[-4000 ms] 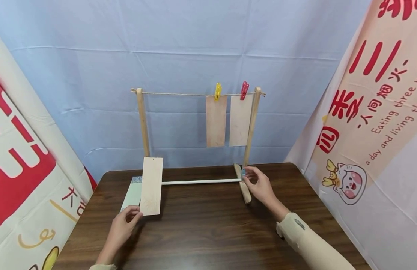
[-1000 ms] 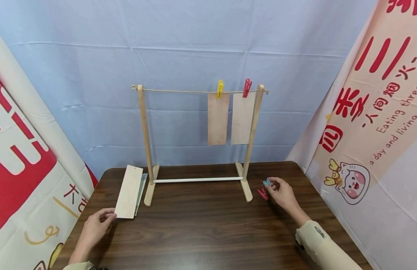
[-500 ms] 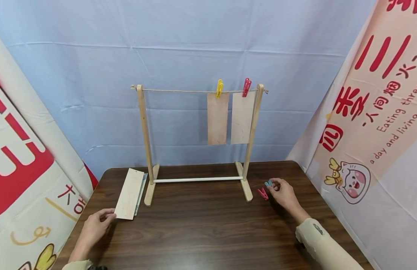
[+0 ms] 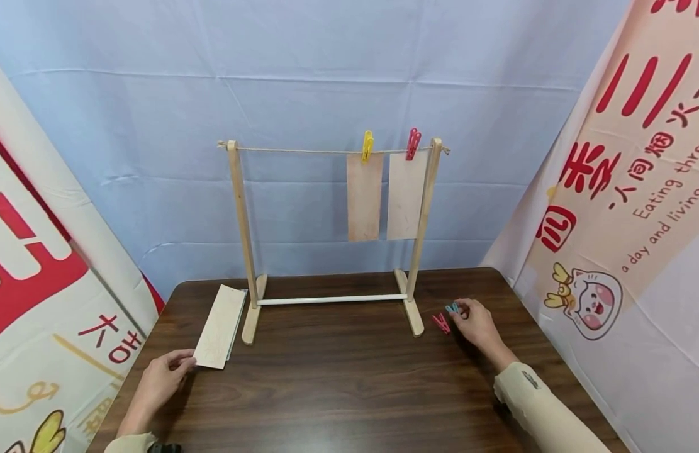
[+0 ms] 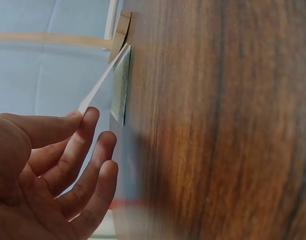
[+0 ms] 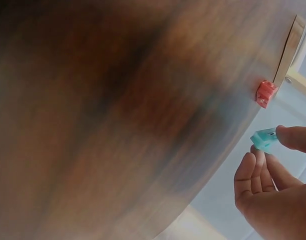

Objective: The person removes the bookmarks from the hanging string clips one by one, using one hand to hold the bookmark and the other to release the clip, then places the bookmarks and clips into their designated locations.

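We note left grip (image 4: 161, 379) pinching a tilted pale card (image 4: 218, 327) over a green card (image 5: 121, 85); right grip (image 4: 475, 322) pinching a blue clip (image 6: 264, 137) near a red clip (image 4: 441, 323).

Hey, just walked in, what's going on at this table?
A person's left hand pinches a pale board, tilted over a greenish board lying on the table. The right hand pinches a blue clip near a loose red clip. On the wooden stand, a yellow clip and a second red clip hold two more boards at the string.
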A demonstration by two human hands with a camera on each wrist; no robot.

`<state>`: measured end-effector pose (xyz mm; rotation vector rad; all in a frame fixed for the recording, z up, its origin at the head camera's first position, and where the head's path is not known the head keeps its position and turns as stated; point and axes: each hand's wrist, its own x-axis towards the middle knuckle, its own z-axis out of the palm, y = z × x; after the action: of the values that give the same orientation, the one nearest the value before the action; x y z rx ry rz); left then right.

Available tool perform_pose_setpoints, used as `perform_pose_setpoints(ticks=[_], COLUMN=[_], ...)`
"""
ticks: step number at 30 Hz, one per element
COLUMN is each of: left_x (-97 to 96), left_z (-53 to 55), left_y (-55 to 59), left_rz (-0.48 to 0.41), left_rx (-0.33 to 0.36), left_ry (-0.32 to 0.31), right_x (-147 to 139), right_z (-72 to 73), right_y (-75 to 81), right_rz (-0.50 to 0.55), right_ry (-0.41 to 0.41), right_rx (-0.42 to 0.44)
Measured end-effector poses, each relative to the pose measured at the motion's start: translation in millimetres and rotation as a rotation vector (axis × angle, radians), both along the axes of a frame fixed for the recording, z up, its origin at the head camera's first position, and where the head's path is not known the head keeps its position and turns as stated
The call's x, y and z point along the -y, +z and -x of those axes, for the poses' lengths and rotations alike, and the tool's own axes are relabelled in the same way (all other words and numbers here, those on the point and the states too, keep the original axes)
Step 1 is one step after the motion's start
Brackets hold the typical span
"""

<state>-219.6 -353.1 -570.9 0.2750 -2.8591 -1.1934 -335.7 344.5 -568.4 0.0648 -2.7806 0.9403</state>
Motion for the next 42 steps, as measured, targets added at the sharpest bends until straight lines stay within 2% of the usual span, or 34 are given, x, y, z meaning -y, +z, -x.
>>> perform_pose_setpoints(ticks=[16,28,42], left_x=[0.3,-2.5,-4.0], left_z=[2.1,5.5,7.2], left_y=[-0.7,4.5,0.7], left_rz=[-0.030,0.007,-0.001], left_rx=[-0.018,0.012,0.040], left_ry=[-0.010,0.006,0.018], right_x=[2.7,1.4,3.3], right_z=[-0.9,-1.2,1.0], right_y=[-2.4,-1.5,-0.7], right_rz=[-0.027,-0.061,-0.074], right_ry=[-0.024,-0.020,-0.014], right_rx=[0.075,0.134,0.150])
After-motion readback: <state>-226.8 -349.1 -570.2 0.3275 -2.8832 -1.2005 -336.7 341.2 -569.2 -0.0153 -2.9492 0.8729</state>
